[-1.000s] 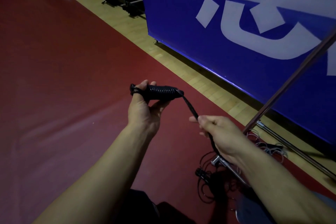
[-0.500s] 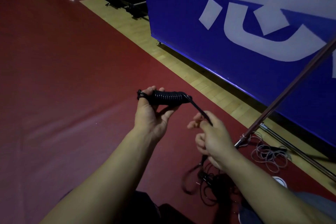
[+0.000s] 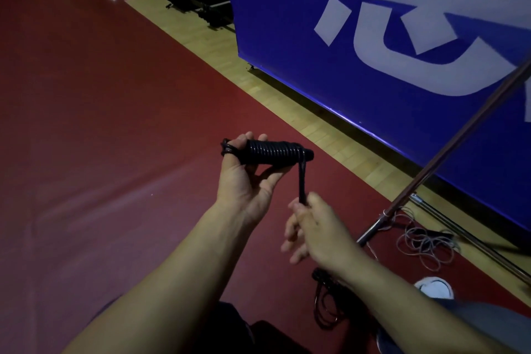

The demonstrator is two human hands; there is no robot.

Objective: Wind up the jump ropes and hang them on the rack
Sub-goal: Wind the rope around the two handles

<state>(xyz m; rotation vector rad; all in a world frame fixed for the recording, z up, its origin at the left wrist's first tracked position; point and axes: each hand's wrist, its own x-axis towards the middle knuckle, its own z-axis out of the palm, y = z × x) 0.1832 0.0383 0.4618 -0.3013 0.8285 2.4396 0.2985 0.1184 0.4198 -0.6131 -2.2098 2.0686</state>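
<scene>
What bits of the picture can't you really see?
Head view:
- Rack: top cut off by the right edge.
- Loose black rope on the floor: dark, partly behind the right arm.
- Right hand: blurred; fingers hard to tell apart.
- Handle in the left hand: covered by coils.

1. The right hand (image 3: pixel 319 227) is motion-blurred; its fingers smear together, so how the grip closes on the black rope strand (image 3: pixel 302 181) cannot be made out exactly.
2. The handles inside the wound black bundle (image 3: pixel 275 151) are covered by coils, and the left hand (image 3: pixel 244 181) hides the bundle's near end.
3. The loose black rope (image 3: pixel 324 307) on the floor passes behind the right forearm; its far part is hidden.
4. The rack pole (image 3: pixel 448 175) runs out at the right edge, top unseen.
5. The white characters on the blue banner (image 3: pixel 287 37) are cut by the top and right edges.
6. The grey rope tangle (image 3: pixel 425 247) is too fine to trace.
7. The white object (image 3: pixel 434 287) is partly covered by grey cloth; what it is cannot be told.
</scene>
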